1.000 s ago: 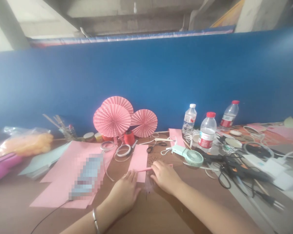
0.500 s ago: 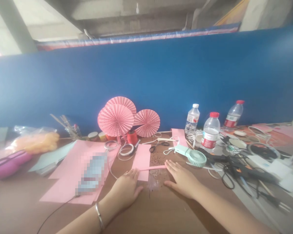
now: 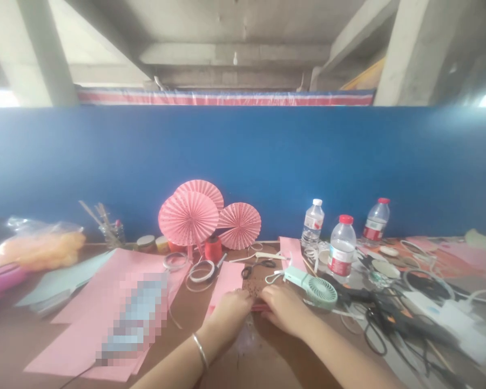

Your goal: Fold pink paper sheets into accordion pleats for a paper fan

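While both hands meet over it, the narrow folded pink strip (image 3: 261, 307) lies low between them on the table (image 3: 259, 367), largely hidden. The left hand (image 3: 229, 313) has its fingers close together; the right hand (image 3: 283, 308) bends its fingers inward, thumb near the strip's lower edge. Whether either is clamped on the paper or merely pressing, I cannot tell.

The step looks like forming or flattening a fold. It should go best with the edges squared first, one hand pinning while the other presses evenly outward from the middle, so the crease does not skew. Dark specks (image 3: 255, 282) just behind could get caught in the paper.

Beyond, a white-capped bottle (image 3: 312, 224) and a nearer red-capped bottle (image 3: 342, 248) stand upright, each part-filled with clear liquid; another red-capped bottle (image 3: 376, 221) stands farther right, also holding some. Over to the left are lidded tubs (image 3: 146, 243), contents hidden, then a clear jar (image 3: 119, 235) of thin sticks leaning out, and a transparent bag (image 3: 24, 224) bulging with something orange-yellow.
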`<action>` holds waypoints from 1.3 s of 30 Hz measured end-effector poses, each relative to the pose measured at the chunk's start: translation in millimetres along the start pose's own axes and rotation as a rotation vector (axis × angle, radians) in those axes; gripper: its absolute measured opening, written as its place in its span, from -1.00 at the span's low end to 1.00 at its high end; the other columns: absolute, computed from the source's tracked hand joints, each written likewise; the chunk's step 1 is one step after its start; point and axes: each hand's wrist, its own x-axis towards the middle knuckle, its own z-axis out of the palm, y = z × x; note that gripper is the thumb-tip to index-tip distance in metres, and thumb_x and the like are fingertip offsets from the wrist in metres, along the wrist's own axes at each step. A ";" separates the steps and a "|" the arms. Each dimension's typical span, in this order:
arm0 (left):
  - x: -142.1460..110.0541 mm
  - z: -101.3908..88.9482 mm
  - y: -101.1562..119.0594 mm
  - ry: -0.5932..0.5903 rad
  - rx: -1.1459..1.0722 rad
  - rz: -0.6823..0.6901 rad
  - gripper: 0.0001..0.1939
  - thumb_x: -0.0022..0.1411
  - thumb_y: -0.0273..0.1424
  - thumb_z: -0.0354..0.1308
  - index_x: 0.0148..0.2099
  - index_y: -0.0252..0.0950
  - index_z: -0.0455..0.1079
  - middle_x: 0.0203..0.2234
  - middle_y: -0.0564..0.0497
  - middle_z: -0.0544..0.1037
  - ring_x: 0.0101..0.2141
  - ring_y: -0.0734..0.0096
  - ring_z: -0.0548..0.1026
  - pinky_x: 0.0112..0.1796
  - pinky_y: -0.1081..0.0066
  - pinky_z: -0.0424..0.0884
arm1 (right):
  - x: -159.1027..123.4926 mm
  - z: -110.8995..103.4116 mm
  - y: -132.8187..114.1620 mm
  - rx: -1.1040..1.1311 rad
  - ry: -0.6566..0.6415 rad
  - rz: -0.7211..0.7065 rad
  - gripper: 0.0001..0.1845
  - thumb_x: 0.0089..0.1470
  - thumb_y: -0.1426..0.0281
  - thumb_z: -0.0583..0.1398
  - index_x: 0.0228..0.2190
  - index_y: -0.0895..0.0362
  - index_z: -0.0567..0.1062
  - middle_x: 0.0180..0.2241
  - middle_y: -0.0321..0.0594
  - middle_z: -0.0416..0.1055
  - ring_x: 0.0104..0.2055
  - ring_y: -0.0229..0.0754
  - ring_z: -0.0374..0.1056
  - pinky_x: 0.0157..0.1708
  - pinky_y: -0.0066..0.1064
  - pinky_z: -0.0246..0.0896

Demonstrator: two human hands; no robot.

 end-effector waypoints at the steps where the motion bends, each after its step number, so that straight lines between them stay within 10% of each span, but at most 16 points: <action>1: -0.2 1.7 -1.9 0.011 0.004 0.010 -0.83 0.11 -0.53 0.00 -0.23 -0.32 0.36 -0.35 -0.10 0.45 -0.27 0.27 0.43 -0.23 0.36 0.32 | 7.1 3.1 -2.2 -0.028 0.012 -0.003 -0.88 -0.04 0.38 0.14 -0.40 0.14 0.43 -0.36 -0.19 0.42 -0.26 -0.13 0.31 -0.27 -0.39 0.09; 14: -3.7 -2.8 -25.9 0.023 -0.006 -0.017 -0.78 0.12 -0.60 -0.09 -0.25 -0.33 0.33 -0.43 -0.08 0.49 -0.43 0.26 0.48 -0.40 0.38 0.33 | 37.6 31.5 6.5 0.017 0.349 -0.159 -0.72 0.12 0.45 0.00 -0.53 0.11 0.42 -0.60 -0.30 0.40 -0.49 -0.26 0.26 -0.33 -0.37 0.02; 21: -5.9 -8.5 -17.2 0.259 -0.862 -0.279 -0.68 0.26 -0.31 -0.20 -0.29 -0.28 0.36 -0.53 0.03 0.44 -0.50 0.43 0.39 -0.45 0.49 0.26 | 24.6 21.1 -4.2 0.288 0.798 0.216 -0.43 0.03 0.26 0.10 0.05 0.15 0.10 0.04 0.05 0.10 0.10 0.07 -0.01 -0.02 -0.11 -0.01; 28: 5.9 3.9 -4.7 0.176 -1.843 -0.272 -0.72 0.05 -0.31 0.17 -0.20 -0.37 0.35 -0.49 0.03 0.41 -0.53 0.51 0.37 -0.49 0.52 0.29 | 37.2 33.7 -32.3 1.402 0.447 0.369 -0.80 0.09 0.25 0.05 -0.30 0.11 0.27 -0.37 -0.24 0.31 -0.31 -0.17 0.30 -0.32 -0.36 0.23; 39: 9.2 19.9 -20.8 0.006 -2.133 -0.332 -0.78 0.07 -0.41 0.18 -0.23 -0.43 0.37 -0.52 -0.09 0.51 -0.45 0.41 0.48 -0.35 0.44 0.35 | 41.6 29.8 -24.6 1.596 0.381 0.454 -0.77 0.01 0.24 0.13 -0.38 0.16 0.34 -0.46 -0.28 0.32 -0.43 -0.22 0.26 -0.47 -0.44 0.17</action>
